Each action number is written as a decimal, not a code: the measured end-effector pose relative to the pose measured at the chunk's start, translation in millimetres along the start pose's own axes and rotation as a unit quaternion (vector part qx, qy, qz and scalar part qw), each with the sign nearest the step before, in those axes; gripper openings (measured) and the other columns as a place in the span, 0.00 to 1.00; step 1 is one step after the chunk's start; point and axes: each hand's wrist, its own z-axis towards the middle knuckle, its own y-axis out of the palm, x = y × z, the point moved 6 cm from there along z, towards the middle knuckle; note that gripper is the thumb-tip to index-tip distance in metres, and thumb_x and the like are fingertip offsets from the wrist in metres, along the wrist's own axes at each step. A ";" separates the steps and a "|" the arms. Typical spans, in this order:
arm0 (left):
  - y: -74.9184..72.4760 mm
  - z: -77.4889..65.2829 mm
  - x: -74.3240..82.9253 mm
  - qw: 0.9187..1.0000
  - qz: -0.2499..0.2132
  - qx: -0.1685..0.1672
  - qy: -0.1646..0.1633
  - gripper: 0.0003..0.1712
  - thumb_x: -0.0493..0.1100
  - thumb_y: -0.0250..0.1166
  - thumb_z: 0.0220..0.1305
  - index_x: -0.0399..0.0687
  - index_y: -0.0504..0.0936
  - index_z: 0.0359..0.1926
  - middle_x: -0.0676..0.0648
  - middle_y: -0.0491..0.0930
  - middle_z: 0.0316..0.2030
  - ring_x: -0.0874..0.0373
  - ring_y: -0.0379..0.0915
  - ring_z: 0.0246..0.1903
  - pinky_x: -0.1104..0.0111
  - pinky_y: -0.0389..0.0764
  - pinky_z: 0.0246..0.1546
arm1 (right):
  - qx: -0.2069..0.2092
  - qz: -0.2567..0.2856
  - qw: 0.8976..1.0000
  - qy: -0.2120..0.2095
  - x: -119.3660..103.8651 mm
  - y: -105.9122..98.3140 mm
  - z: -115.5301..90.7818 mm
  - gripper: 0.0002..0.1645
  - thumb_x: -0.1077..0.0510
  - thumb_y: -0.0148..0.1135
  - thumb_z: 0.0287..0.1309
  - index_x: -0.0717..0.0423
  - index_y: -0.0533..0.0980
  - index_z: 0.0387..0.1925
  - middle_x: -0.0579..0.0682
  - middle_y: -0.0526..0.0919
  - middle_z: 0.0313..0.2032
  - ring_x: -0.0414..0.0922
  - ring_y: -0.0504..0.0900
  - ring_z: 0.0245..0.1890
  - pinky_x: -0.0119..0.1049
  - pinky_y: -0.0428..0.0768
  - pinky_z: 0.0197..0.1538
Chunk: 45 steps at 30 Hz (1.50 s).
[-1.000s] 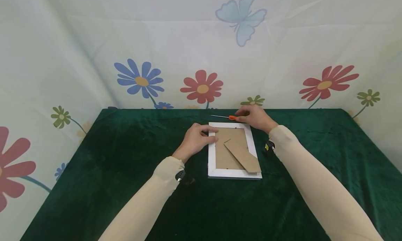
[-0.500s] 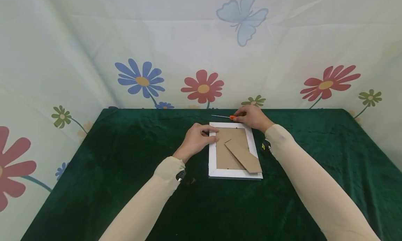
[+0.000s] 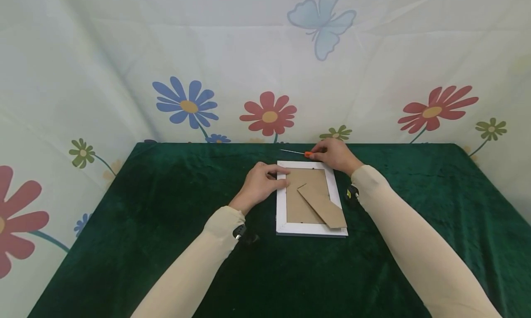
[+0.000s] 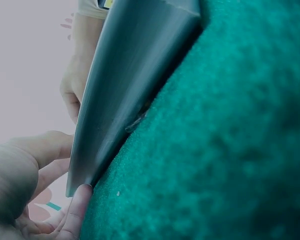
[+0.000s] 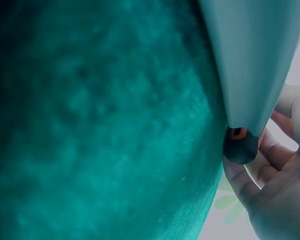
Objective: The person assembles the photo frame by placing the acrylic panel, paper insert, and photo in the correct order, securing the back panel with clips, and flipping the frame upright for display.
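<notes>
A white picture frame (image 3: 281,207) lies face down on the green cloth, showing its brown backboard (image 3: 303,175). Slantwise over the backboard sits a brown easel stand (image 3: 325,207), its lower end overlapping the frame's bottom right corner. My left hand (image 3: 259,184) grips the frame's left side, thumb and fingers at its edge; the left wrist view shows a fingertip (image 4: 81,195) low against the frame's side. Beyond the frame's far edge, my right hand (image 3: 335,154) holds a screwdriver (image 3: 308,154) by its orange-and-black handle. Its thin shaft points left.
Green velvety cloth (image 3: 186,184) covers the table, whose far edge meets a pale curtain (image 3: 232,46) printed with flowers and a butterfly. A small dark object (image 3: 150,141) sits at the far left corner.
My right wrist has shifted slightly left, and the screwdriver's tip has risen a little. My left hand keeps its hold on the frame, which stays in place.
</notes>
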 end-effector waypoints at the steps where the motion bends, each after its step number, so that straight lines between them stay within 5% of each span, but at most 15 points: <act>1: -0.1 0.1 0.1 1.000 0.000 0.000 0.000 0.20 0.48 0.75 0.68 0.57 0.90 0.60 0.47 0.75 0.50 0.52 0.75 0.44 0.59 0.80 0.46 | 0.001 0.003 1.000 0.000 0.6 -0.3 -0.5 0.18 0.57 0.64 0.77 0.64 0.83 0.58 0.63 0.83 0.53 0.57 0.78 0.49 0.53 0.81 0.58; 13: -0.6 -0.9 1.6 1.000 -0.005 0.000 -0.003 0.20 0.47 0.75 0.69 0.55 0.90 0.60 0.45 0.75 0.49 0.52 0.75 0.44 0.58 0.80 0.46 | 0.029 0.042 0.999 -0.015 6.7 -13.6 -12.6 0.20 0.54 0.64 0.77 0.62 0.82 0.60 0.61 0.82 0.53 0.56 0.77 0.48 0.51 0.82 0.56; 30: 0.0 -0.6 0.3 1.000 -0.009 0.002 -0.003 0.20 0.48 0.76 0.68 0.58 0.90 0.60 0.47 0.75 0.50 0.53 0.76 0.43 0.60 0.82 0.45 | 0.051 0.083 0.995 -0.026 13.8 -41.2 -62.2 0.21 0.50 0.67 0.74 0.60 0.80 0.59 0.60 0.83 0.52 0.55 0.79 0.47 0.41 0.81 0.49; 45: -0.3 -1.2 -0.5 1.000 -0.009 0.002 0.000 0.20 0.48 0.75 0.68 0.57 0.90 0.60 0.47 0.75 0.49 0.52 0.75 0.43 0.60 0.82 0.44 | 0.020 0.112 0.994 -0.003 27.4 -44.5 -97.4 0.26 0.45 0.67 0.74 0.58 0.79 0.62 0.58 0.83 0.53 0.56 0.81 0.46 0.51 0.82 0.53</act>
